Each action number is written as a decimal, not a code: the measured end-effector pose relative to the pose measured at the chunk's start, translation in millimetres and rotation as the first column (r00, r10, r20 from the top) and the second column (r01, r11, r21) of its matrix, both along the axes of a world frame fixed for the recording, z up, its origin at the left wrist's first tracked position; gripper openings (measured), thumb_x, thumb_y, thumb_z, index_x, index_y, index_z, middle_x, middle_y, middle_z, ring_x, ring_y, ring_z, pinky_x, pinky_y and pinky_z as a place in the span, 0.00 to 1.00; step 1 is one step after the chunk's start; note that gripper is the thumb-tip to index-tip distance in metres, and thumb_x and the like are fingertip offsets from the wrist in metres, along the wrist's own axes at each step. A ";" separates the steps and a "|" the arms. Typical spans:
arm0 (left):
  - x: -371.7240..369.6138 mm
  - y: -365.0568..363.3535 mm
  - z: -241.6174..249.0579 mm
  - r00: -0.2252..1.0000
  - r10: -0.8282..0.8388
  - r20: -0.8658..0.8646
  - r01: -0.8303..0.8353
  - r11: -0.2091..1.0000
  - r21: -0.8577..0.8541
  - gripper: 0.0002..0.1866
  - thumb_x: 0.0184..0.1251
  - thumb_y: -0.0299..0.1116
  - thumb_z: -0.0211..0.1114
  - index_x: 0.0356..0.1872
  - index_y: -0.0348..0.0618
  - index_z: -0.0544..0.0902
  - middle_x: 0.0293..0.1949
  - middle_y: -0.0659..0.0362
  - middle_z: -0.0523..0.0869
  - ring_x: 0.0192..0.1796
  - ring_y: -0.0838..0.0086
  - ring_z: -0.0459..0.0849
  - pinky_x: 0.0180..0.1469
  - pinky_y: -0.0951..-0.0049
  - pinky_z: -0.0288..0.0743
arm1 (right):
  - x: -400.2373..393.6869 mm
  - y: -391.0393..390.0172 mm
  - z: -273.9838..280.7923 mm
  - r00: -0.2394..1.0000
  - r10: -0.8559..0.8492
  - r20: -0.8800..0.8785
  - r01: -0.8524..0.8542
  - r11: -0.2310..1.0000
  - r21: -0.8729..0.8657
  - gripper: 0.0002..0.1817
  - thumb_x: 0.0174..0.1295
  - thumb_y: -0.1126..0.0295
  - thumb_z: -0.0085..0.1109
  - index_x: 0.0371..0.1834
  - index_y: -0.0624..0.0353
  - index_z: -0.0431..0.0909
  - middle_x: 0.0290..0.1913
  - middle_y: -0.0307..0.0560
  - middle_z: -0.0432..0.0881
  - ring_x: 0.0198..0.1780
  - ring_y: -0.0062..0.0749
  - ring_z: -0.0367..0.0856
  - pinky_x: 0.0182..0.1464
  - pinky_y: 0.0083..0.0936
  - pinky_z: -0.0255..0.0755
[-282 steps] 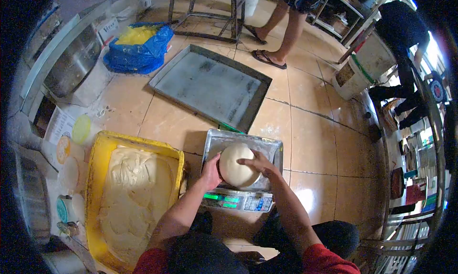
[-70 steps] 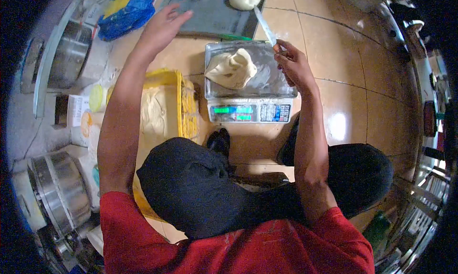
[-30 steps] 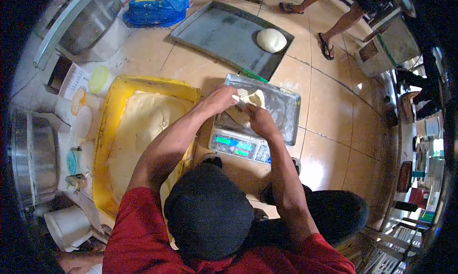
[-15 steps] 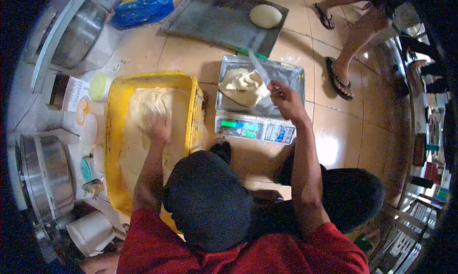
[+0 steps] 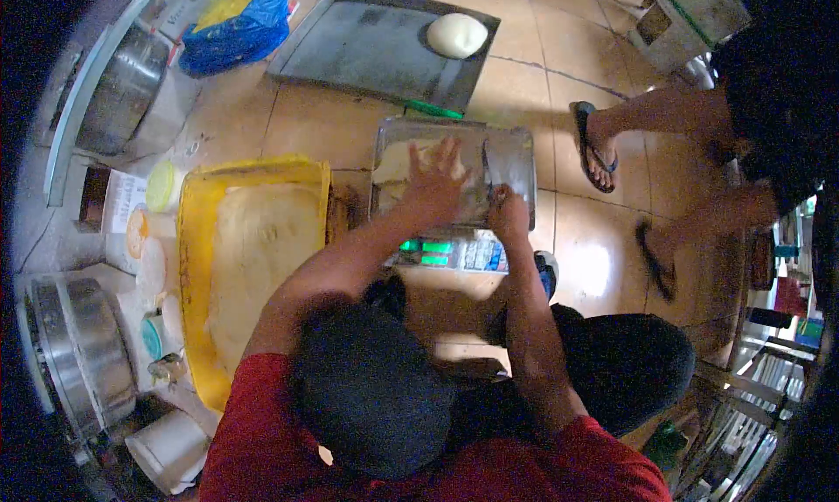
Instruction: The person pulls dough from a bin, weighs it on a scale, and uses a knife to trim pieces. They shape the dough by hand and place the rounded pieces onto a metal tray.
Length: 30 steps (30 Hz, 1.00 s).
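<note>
My left hand [image 5: 440, 183] lies over the pale dough [image 5: 391, 166] on the metal scale tray, fingers spread and pressed on or just above it. My right hand [image 5: 509, 215] is closed around the handle of a knife [image 5: 498, 163], whose blade points away from me over the tray's right side. Beneath the tray is a digital scale [image 5: 446, 254] with lit green displays, partly covered by my forearm. To the left, a yellow tub [image 5: 194, 266] contains a large mass of dough [image 5: 266, 240].
A dark baking tray [image 5: 358, 48] on the tiled floor bears one round dough ball [image 5: 457, 35]. A blue plastic bag [image 5: 240, 30] lies beside it. Steel pots [image 5: 83, 345] and lidded containers line the left. Another person's sandalled foot [image 5: 599, 157] stands at the right.
My left hand has moved from the yellow tub to the dough on the scale. My right hand has lowered the knife toward the tray. The other person's legs have shifted nearer.
</note>
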<state>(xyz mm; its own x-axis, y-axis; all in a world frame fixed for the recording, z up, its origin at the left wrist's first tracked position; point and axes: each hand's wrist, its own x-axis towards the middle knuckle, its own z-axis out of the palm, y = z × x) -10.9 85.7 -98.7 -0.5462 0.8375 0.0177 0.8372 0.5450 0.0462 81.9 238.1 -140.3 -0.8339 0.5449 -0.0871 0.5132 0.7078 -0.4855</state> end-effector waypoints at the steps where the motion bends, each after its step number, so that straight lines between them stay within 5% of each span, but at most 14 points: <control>1: 8.0 8.3 -11.4 1.000 -0.004 -0.009 0.004 1.000 0.012 0.30 0.59 0.50 0.55 0.64 0.57 0.67 0.72 0.49 0.48 0.73 0.50 0.42 0.56 0.21 0.44 | 2.7 5.8 -16.4 1.000 -0.001 -0.028 0.001 1.000 0.000 0.10 0.53 0.72 0.51 0.39 0.56 0.75 0.33 0.62 0.79 0.38 0.60 0.78 0.42 0.49 0.71; 4: 13.0 22.5 -47.4 0.995 -0.042 0.096 0.044 0.999 -0.023 0.27 0.62 0.44 0.53 0.65 0.59 0.66 0.73 0.50 0.46 0.74 0.53 0.37 0.57 0.21 0.41 | 14.4 2.0 -26.9 0.994 -0.033 -0.101 0.043 0.994 0.098 0.14 0.47 0.74 0.54 0.40 0.58 0.74 0.35 0.61 0.76 0.38 0.62 0.74 0.42 0.49 0.70; 8: 3.6 14.0 -58.3 0.999 0.028 -0.017 -0.028 1.000 0.015 0.23 0.62 0.37 0.53 0.60 0.53 0.70 0.70 0.49 0.54 0.72 0.53 0.48 0.56 0.25 0.51 | 14.7 -6.5 1.1 0.999 0.012 -0.043 -0.008 0.997 0.076 0.15 0.46 0.72 0.58 0.39 0.60 0.74 0.35 0.61 0.76 0.39 0.58 0.75 0.43 0.46 0.71; 10: -3.9 10.7 -54.5 0.997 0.053 -0.049 -0.050 0.997 0.066 0.20 0.61 0.35 0.54 0.57 0.50 0.73 0.67 0.48 0.59 0.70 0.53 0.55 0.56 0.30 0.57 | 13.9 -16.7 5.1 0.995 -0.002 -0.096 0.037 0.932 0.361 0.14 0.48 0.71 0.57 0.41 0.58 0.75 0.40 0.59 0.76 0.44 0.54 0.75 0.49 0.45 0.68; 11: -10.8 11.0 -53.9 0.997 0.046 0.059 -0.048 0.998 0.040 0.16 0.58 0.34 0.57 0.49 0.48 0.77 0.63 0.49 0.64 0.67 0.53 0.60 0.54 0.37 0.64 | -2.3 -18.2 -17.4 0.981 0.091 0.169 -0.136 0.951 0.279 0.15 0.51 0.72 0.55 0.44 0.57 0.75 0.45 0.57 0.75 0.50 0.53 0.72 0.53 0.46 0.66; 13: -30.1 13.0 -38.8 0.987 0.098 0.129 -0.103 0.994 0.029 0.07 0.46 0.29 0.63 0.30 0.42 0.82 0.45 0.49 0.79 0.50 0.54 0.77 0.43 0.53 0.76 | -19.6 -42.6 -51.9 0.883 0.392 0.258 -0.445 0.873 0.198 0.18 0.55 0.72 0.50 0.51 0.54 0.73 0.56 0.53 0.71 0.63 0.52 0.63 0.60 0.51 0.58; 14: -40.0 10.3 -21.9 0.988 0.096 0.122 -0.100 0.995 0.029 0.07 0.46 0.29 0.63 0.30 0.42 0.82 0.45 0.49 0.79 0.50 0.54 0.77 0.43 0.53 0.76 | -17.3 -64.9 -55.6 0.811 0.575 0.109 -0.581 0.769 0.265 0.21 0.57 0.72 0.47 0.56 0.53 0.71 0.62 0.50 0.67 0.68 0.51 0.56 0.64 0.55 0.54; 16: -68.2 -1.1 28.5 0.884 0.140 0.447 -0.334 0.856 0.393 0.07 0.43 0.26 0.61 0.28 0.39 0.80 0.33 0.46 0.81 0.39 0.52 0.81 0.37 0.54 0.76 | -39.2 -85.1 -37.9 0.817 0.570 0.089 -0.574 0.788 0.222 0.24 0.58 0.71 0.46 0.60 0.52 0.66 0.66 0.48 0.62 0.71 0.50 0.52 0.65 0.58 0.50; 18: -77.4 -14.5 123.6 0.894 0.210 0.396 -0.403 0.764 0.504 0.06 0.44 0.23 0.57 0.26 0.38 0.78 0.26 0.44 0.80 0.30 0.50 0.80 0.36 0.56 0.73 | -43.2 -98.9 -20.9 0.824 0.562 0.072 -0.566 0.810 0.155 0.27 0.59 0.70 0.45 0.65 0.51 0.62 0.70 0.46 0.57 0.73 0.49 0.47 0.66 0.61 0.46; 22: -90.7 -47.9 279.4 0.970 0.034 0.242 -0.224 0.518 0.825 0.03 0.45 0.21 0.53 0.23 0.38 0.72 0.24 0.56 0.79 0.29 0.70 0.79 0.33 0.69 0.72 | -51.8 -105.8 -4.5 0.788 0.584 0.196 -0.615 0.766 0.188 0.31 0.60 0.67 0.44 0.69 0.49 0.55 0.74 0.43 0.49 0.74 0.48 0.44 0.64 0.68 0.42; 25: -72.6 -67.1 359.7 0.912 -0.246 0.327 -0.210 0.405 0.890 0.04 0.45 0.21 0.52 0.24 0.40 0.71 0.27 0.62 0.78 0.30 0.77 0.76 0.34 0.74 0.71 | -69.1 -100.3 33.8 0.758 0.585 0.287 -0.601 0.798 -0.040 0.32 0.60 0.62 0.47 0.70 0.46 0.54 0.73 0.47 0.49 0.73 0.49 0.45 0.64 0.68 0.44; 26: -67.5 -71.4 373.2 0.862 -0.369 0.348 -0.208 0.368 0.906 0.06 0.44 0.20 0.51 0.26 0.41 0.71 0.30 0.60 0.78 0.33 0.75 0.76 0.36 0.74 0.72 | -77.5 -98.7 53.0 0.888 0.459 -0.027 -0.430 0.807 -0.405 0.33 0.60 0.53 0.46 0.70 0.45 0.54 0.72 0.48 0.51 0.72 0.49 0.47 0.64 0.65 0.47; 28: -58.7 -76.3 382.1 0.804 -0.494 0.332 -0.190 0.315 0.930 0.07 0.44 0.20 0.50 0.27 0.41 0.71 0.32 0.59 0.79 0.35 0.74 0.77 0.39 0.74 0.73 | -90.8 -96.8 102.4 0.931 -0.149 -0.332 -0.290 0.248 -0.924 0.38 0.60 0.37 0.45 0.70 0.42 0.54 0.70 0.51 0.56 0.71 0.48 0.53 0.64 0.59 0.53; 30: -50.5 -71.2 361.4 0.532 -0.742 0.409 -0.494 0.120 0.861 0.11 0.41 0.19 0.48 0.28 0.41 0.71 0.37 0.56 0.79 0.41 0.69 0.78 0.48 0.72 0.74 | -73.2 -103.3 199.1 0.788 -0.455 -0.415 -0.542 -0.193 -0.818 0.41 0.59 0.33 0.42 0.69 0.46 0.54 0.68 0.47 0.60 0.67 0.46 0.60 0.62 0.57 0.58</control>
<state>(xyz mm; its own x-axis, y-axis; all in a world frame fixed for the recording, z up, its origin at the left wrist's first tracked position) -61.4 14.5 262.8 -0.7163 0.4942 0.4926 0.1441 -0.5860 0.7974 8.7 134.8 58.8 -0.9780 0.1984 -0.0646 -0.1213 -0.7923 -0.5979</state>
